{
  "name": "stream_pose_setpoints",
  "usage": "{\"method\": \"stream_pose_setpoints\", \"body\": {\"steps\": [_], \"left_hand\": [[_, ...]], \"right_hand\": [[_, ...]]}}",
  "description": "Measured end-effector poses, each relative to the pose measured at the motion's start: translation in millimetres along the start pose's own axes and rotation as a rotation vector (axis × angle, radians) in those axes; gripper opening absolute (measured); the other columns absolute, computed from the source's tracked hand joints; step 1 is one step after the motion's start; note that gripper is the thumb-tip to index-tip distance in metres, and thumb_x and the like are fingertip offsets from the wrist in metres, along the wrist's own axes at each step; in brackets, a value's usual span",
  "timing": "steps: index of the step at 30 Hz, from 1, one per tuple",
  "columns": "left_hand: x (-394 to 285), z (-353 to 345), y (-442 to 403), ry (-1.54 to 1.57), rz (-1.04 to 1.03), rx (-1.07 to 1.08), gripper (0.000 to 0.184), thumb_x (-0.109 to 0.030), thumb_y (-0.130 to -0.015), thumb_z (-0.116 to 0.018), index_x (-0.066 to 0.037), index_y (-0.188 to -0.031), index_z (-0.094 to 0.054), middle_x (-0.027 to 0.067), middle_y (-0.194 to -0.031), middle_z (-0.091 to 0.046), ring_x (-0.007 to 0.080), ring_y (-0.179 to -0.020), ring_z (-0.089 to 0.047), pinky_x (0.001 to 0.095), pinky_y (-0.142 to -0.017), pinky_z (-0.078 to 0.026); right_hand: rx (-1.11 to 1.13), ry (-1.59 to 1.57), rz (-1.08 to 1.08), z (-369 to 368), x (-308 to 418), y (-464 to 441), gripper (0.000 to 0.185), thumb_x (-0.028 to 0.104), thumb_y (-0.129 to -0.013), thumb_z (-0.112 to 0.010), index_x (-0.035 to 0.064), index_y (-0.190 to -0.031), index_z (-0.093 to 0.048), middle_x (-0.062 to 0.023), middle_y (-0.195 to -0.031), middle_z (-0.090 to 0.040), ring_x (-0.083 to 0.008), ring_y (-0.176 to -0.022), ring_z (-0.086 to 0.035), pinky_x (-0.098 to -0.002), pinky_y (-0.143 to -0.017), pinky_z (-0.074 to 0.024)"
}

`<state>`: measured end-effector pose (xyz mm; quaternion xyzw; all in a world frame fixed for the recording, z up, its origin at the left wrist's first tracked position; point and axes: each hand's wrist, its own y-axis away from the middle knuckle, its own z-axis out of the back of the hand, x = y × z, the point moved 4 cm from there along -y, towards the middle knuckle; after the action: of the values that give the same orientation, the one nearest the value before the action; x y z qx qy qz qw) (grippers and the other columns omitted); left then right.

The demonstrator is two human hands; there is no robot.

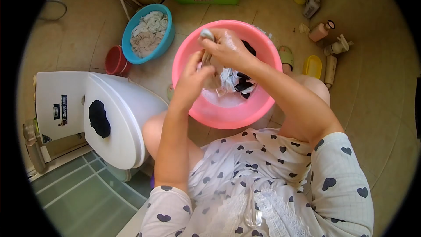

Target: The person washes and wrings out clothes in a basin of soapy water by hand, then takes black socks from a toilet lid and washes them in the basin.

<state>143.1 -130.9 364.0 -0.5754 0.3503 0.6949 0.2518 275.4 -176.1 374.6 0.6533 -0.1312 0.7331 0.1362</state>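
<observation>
Two hands meet at one thin beige cloth (212,81): leftmost, the left hand (190,78) is half curled, its fingers against the cloth's middle; just right of those fingertips the cloth runs lengthwise, roughly up and down the view; at its upper end, the right hand (227,49) is nearly closed on it, beside a pale lump (207,34), above dark and white clothes (230,79) in the pink basin (268,101).

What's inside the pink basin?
White cloth, black cloth and suds lie in the pink basin. The left hand and right hand, holding beige cloth above, hide part of it; what's under the pile is covered.
</observation>
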Motion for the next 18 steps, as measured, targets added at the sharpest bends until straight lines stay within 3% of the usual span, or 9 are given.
{"method": "stream_pose_setpoints", "body": {"steps": [2,5,9,10,11,12,15,17,18], "left_hand": [[8,12,3,0.3,0.152,-0.218,0.059,-0.025,-0.089,-0.052,0.002,-0.137,-0.031,0.0118,-0.121,-0.051,0.0227,-0.116,-0.045,0.0419,-0.102,-0.032],[29,-13,13,1.103,0.774,0.012,0.071,-0.039,-0.089,-0.053,0.003,-0.139,-0.024,0.0175,-0.127,-0.045,0.0302,-0.122,-0.04,0.0472,-0.108,-0.025],[41,-32,8,0.945,0.266,0.176,0.062,-0.048,-0.091,-0.045,-0.001,-0.13,-0.036,0.018,-0.114,-0.051,0.0289,-0.102,-0.053,0.0432,-0.096,-0.041],[58,-29,-2,0.952,0.208,0.317,0.054,-0.041,-0.092,-0.046,-0.003,-0.13,-0.038,0.0157,-0.117,-0.051,0.0275,-0.103,-0.054,0.0415,-0.092,-0.044],[76,-25,-10,0.954,0.148,0.455,0.046,-0.033,-0.094,-0.047,-0.006,-0.131,-0.039,0.0134,-0.119,-0.051,0.0262,-0.103,-0.055,0.0399,-0.089,-0.047],[87,-20,-12,0.431,-0.101,0.381,0.042,-0.03,-0.094,-0.047,-0.007,-0.128,-0.043,0.0111,-0.115,-0.054,0.0238,-0.1,-0.056,0.0379,-0.086,-0.048],[50,-55,0,0.876,0.63,-0.178,0.034,-0.038,-0.095,-0.041,-0.011,-0.112,-0.052,0.0045,-0.106,-0.058,0.0188,-0.091,-0.058,0.034,-0.073,-0.052],[51,-51,-8,0.987,0.611,-0.147,0.038,-0.041,-0.096,-0.036,-0.011,-0.114,-0.051,0.0033,-0.103,-0.059,0.0187,-0.087,-0.057,0.0335,-0.069,-0.051],[69,-46,-17,0.968,0.328,0.03,0.034,-0.038,-0.096,-0.038,-0.011,-0.11,-0.053,0.0029,-0.099,-0.059,0.0184,-0.083,-0.057,0.0326,-0.065,-0.05]], "right_hand": [[-0.067,-0.039,0.001,4,7,0,0.024,0.023,-0.087,-0.057,-0.0005,-0.085,-0.056,0.0,-0.073,-0.051,-0.0075,-0.066,-0.045,-0.0261,-0.057,-0.0401],[-0.133,0.034,0.145,-13,-3,1,0.031,0.031,-0.084,-0.06,0.0002,-0.082,-0.057,-0.0087,-0.068,-0.054,-0.0175,-0.059,-0.05,-0.0328,-0.055,-0.0425],[-0.019,0.41,0.3,-64,4,53,0.058,0.056,-0.076,-0.061,-0.0015,-0.073,-0.059,-0.0194,-0.067,-0.06,-0.034,-0.049,-0.054,-0.0438,-0.049,-0.0445],[-0.014,0.572,0.559,-68,26,68,0.037,0.035,-0.072,-0.068,0.0023,-0.062,-0.054,-0.0184,-0.06,-0.054,-0.0343,-0.053,-0.056,-0.0455,-0.056,-0.0458],[-0.042,0.62,0.542,-68,17,65,0.036,0.036,-0.074,-0.065,0.0036,-0.061,-0.056,-0.0182,-0.061,-0.056,-0.0339,-0.052,-0.057,-0.0457,-0.053,-0.0454],[-0.072,0.669,0.52,-66,1,59,0.037,0.038,-0.076,-0.061,0.0048,-0.06,-0.058,-0.018,-0.061,-0.058,-0.0336,-0.052,-0.057,-0.0459,-0.05,-0.045],[-0.241,0.913,0.437,-36,-25,18,0.024,0.021,-0.076,-0.056,0.008,-0.055,-0.054,-0.0144,-0.059,-0.057,-0.0326,-0.052,-0.056,-0.0447,-0.046,-0.0419],[-0.413,0.912,0.37,-41,-40,12,0.019,0.016,-0.071,-0.062,0.0069,-0.058,-0.052,-0.0119,-0.058,-0.055,-0.0326,-0.056,-0.057,-0.0435,-0.047,-0.0406],[-0.459,0.917,0.441,-48,-41,18,0.015,0.014,-0.069,-0.065,0.0064,-0.062,-0.054,-0.011,-0.059,-0.055,-0.0323,-0.058,-0.057,-0.0424,-0.048,-0.041]]}}
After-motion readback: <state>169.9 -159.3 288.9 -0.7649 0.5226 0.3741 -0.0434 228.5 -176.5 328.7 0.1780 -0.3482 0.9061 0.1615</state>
